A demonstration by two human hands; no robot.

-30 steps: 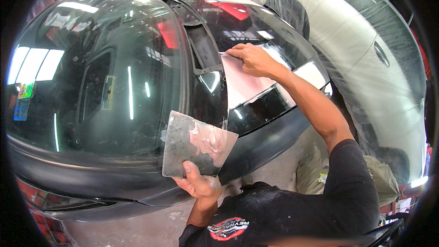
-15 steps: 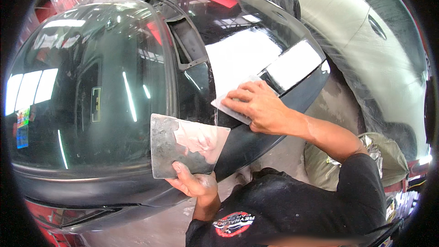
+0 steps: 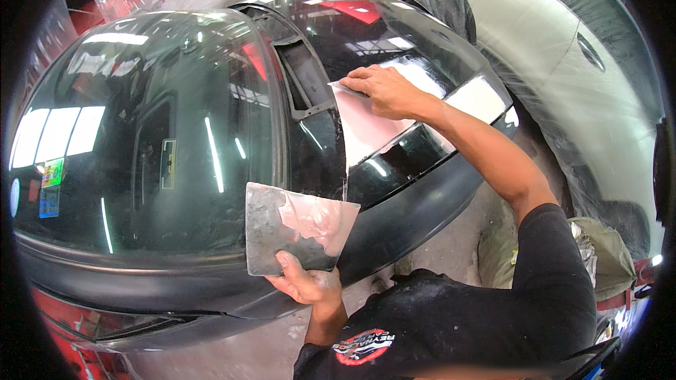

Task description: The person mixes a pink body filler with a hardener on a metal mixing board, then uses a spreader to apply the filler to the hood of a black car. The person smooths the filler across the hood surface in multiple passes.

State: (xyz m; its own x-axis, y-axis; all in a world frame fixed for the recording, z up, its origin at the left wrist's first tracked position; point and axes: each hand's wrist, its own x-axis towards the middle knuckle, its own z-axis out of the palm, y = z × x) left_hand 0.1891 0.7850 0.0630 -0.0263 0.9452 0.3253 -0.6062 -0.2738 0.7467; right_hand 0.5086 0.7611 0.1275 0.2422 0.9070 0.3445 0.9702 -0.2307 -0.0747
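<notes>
In my left hand (image 3: 308, 286) is a flat grey mixing board (image 3: 263, 222), thumb on top and fingers beneath. Pink filler paste (image 3: 313, 219) is smeared over its upper right part. My right hand (image 3: 394, 93) reaches over the dark car panel (image 3: 380, 176), its fingers closed on a thin flat spreader (image 3: 352, 90). The spreader's edge lies at or just above the panel; contact is hard to tell. Below that hand a pale pinkish patch (image 3: 370, 123) shows on the panel; I cannot tell how much is paste and how much is reflection.
The car's large curved window (image 3: 127, 148) fills the left side. A narrow recessed opening (image 3: 306, 74) lies between window and panel. At right stands a pale car (image 3: 542, 35) under clear plastic sheeting. An olive cloth-like bundle (image 3: 605, 253) rests beside my right elbow.
My right hand with the spreader has moved up and away across the panel, from the near edge. The left hand holds the board almost in place. The view has shifted slightly.
</notes>
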